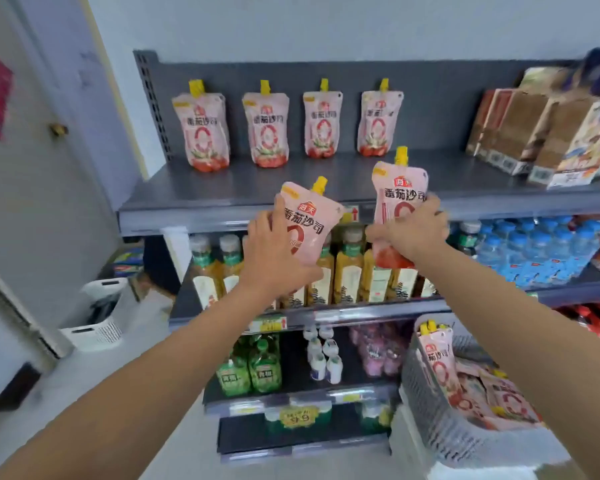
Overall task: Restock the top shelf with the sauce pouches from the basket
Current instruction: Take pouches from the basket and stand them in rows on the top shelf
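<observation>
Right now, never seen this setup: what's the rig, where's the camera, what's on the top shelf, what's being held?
No robot here: one picture, from a camera worn on a person's head, looking forward and down at two bare arms. The left hand grips a tilted sauce pouch, the right hand a second pouch, both held up before the front edge of the top shelf. Four matching pouches stand in a row at the back of that shelf, brown cartons at its right end. More pouches sit in the grey basket at lower right.
</observation>
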`<action>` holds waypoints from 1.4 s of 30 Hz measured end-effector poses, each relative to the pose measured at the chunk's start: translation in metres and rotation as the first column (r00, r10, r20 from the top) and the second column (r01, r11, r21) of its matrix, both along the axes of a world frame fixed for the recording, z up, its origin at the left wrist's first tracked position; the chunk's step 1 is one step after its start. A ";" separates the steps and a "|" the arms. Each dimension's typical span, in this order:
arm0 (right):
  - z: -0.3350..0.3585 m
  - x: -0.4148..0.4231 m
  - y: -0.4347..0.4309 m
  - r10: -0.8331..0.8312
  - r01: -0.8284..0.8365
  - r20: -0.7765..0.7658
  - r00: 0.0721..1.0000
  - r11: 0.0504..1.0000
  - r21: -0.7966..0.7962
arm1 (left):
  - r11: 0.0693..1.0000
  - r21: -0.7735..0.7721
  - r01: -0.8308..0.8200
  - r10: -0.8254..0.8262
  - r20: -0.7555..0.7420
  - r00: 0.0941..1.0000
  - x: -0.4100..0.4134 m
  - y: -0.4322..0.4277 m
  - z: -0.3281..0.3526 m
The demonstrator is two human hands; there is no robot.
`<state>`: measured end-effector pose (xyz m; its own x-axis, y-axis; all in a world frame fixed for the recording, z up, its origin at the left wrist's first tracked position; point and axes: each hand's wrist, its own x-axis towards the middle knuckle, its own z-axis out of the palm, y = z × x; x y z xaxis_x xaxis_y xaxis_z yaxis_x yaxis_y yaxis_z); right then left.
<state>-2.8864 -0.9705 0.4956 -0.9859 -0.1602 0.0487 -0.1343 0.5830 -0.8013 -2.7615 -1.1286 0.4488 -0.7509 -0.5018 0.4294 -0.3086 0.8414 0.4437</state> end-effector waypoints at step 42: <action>0.032 -0.104 -0.317 0.141 -0.182 -0.236 0.962 0.970 -0.163 | 0.918 0.173 -0.357 0.394 -0.288 0.873 -0.110 -0.269 0.063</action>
<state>-2.9906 -1.2877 0.5277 -0.9087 -0.2848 0.3052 -0.4002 0.3865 -0.8310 -2.8712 -1.3971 0.5116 -0.3329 -0.7771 0.5341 -0.4223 0.6293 0.6524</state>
